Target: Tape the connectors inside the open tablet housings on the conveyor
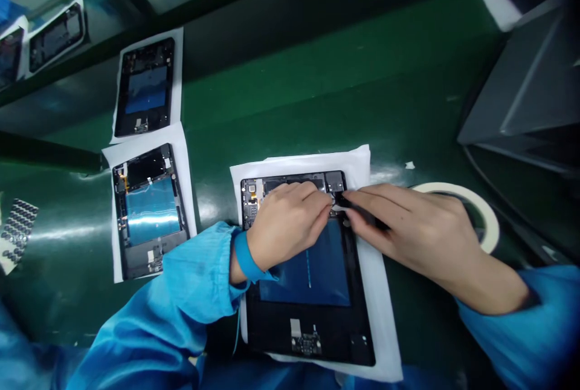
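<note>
An opened tablet (312,323) lies on a white sheet (385,329) in front of me, its inner parts and blue panel facing up. My left hand (290,221), with a blue band at the wrist, reaches over the tablet's upper part; its fingertips are pinched together, and what they hold is hidden. From the right, my right hand (417,233) meets it near the tablet's upper right corner. Thumb and forefinger there pinch one end of a small white strip (339,208). Both sets of fingertips nearly touch.
A roll of cream tape (489,221) lies partly behind my right hand. Two more opened tablets (149,214) rest on white sheets at left. A sheet of black stickers (20,227) is at far left. A grey metal box (530,75) stands at right, near a white scrap (409,165).
</note>
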Demonstrator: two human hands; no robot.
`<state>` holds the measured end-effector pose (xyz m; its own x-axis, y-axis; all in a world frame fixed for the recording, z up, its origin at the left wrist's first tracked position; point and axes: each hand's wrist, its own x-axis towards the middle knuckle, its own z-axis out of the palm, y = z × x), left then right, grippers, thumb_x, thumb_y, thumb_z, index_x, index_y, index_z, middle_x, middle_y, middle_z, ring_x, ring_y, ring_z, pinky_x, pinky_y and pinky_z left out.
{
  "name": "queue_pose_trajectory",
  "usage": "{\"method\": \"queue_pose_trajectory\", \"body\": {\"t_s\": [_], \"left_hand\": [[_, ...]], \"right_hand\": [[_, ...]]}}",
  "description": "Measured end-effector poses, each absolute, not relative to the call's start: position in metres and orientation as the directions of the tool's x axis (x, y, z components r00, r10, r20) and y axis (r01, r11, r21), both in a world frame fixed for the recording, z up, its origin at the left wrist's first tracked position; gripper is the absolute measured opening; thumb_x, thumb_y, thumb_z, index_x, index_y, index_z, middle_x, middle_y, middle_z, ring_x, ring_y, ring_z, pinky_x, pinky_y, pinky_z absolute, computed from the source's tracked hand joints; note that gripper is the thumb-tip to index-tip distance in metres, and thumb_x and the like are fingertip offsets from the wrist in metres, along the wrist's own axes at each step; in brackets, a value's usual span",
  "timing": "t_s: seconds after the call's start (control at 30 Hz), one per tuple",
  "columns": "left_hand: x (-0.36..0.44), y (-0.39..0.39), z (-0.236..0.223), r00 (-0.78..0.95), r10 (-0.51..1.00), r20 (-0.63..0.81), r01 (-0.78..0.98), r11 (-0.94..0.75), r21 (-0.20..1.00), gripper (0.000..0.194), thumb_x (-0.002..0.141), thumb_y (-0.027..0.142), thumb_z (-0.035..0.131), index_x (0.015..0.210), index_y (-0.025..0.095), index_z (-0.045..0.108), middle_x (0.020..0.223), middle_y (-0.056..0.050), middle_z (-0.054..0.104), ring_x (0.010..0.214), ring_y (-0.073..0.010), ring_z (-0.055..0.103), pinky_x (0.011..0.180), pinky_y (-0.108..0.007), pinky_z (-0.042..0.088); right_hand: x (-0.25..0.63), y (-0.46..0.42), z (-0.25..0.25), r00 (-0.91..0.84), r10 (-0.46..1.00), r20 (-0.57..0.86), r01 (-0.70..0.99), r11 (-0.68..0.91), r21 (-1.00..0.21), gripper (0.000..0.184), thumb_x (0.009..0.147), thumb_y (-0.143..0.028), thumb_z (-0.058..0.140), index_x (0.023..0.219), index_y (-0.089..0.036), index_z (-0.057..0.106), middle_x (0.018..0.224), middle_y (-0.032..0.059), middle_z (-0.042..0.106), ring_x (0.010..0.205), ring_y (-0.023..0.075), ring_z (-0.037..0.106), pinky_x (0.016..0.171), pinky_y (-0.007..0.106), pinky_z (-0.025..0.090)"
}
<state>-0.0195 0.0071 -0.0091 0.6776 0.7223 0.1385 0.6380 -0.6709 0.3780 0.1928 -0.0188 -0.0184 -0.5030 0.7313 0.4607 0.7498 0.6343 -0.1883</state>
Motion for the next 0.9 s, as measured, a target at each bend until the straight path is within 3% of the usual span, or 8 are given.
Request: {"method": "queue_pose_trajectory", "body": {"t_s": [0.4, 0.9], "left_hand": [[-0.0194, 0.0064, -0.0086, 0.669, 0.728, 0.151, 0.627, -0.662, 0.411, 0.028, 0.104, 0.021, 0.044, 0.086, 0.017, 0.065, 0.081, -0.003, 0.063, 0.073, -0.0186, 0.06, 0.068, -0.035, 0.047], [-0.0184, 0.0068, -0.0062, 0.676, 0.719, 0.16, 0.622, -0.674, 0.398, 0.027, 0.103, 0.021, 0.046, 0.084, 0.017, 0.065, 0.078, -0.002, 0.06, 0.071, -0.0183, 0.057, 0.065, -0.036, 0.045]], "right_hand": [[0.1845, -0.0175, -0.0181, -0.463, 0.76, 0.456, 0.824, 0.558, -0.095, 0.006, 0.092, -0.017, 0.066, 0.098, -0.018, 0.069, 0.077, -0.0022, 0.071, 0.056, 0.0096, 0.059, 0.052, 0.029, 0.038], [0.1834, -0.0217, -0.0176, -0.517, 0.747, 0.419, 0.799, 0.596, -0.077, 0.012, 0.088, -0.013, 0.07, 0.1, -0.011, 0.068, 0.088, 0.006, 0.073, 0.067, 0.0139, 0.062, 0.06, 0.03, 0.043]]}}
